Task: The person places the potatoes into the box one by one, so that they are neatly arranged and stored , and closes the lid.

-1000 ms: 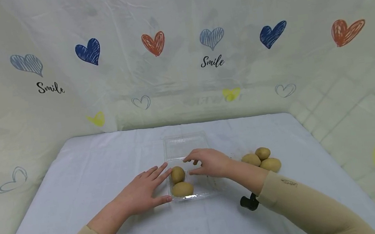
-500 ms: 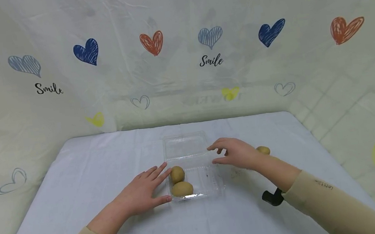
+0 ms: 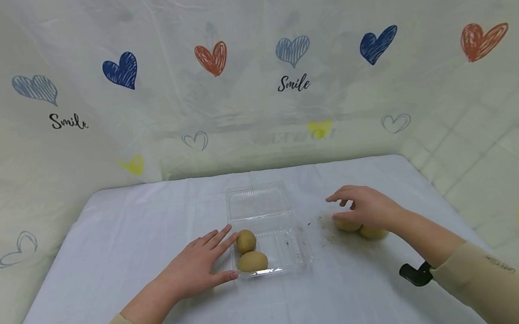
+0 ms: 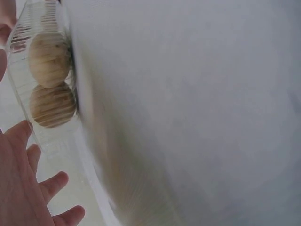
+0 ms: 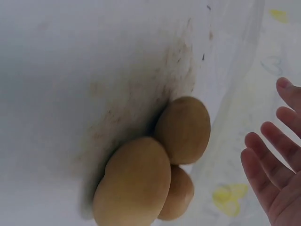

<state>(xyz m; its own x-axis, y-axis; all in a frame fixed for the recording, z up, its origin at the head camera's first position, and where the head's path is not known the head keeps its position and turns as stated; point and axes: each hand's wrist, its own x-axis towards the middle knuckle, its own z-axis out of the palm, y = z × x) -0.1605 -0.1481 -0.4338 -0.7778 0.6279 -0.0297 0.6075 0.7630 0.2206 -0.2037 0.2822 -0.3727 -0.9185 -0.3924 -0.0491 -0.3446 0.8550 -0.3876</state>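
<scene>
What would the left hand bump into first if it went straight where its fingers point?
The clear box, I think: the left hand has its fingertips right by the side of it, maybe touching; depth is hard to judge. The two potatoes inside come just after.

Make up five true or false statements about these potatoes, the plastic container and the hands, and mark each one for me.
1. Two potatoes sit in the clear plastic container. True.
2. The container is closed. False: its lid is open.
3. The left hand is beside the container. True.
4. Each hand grips a potato. False: neither the left hand nor the right hand grips one.
5. Three potatoes lie outside the container. True.
</scene>
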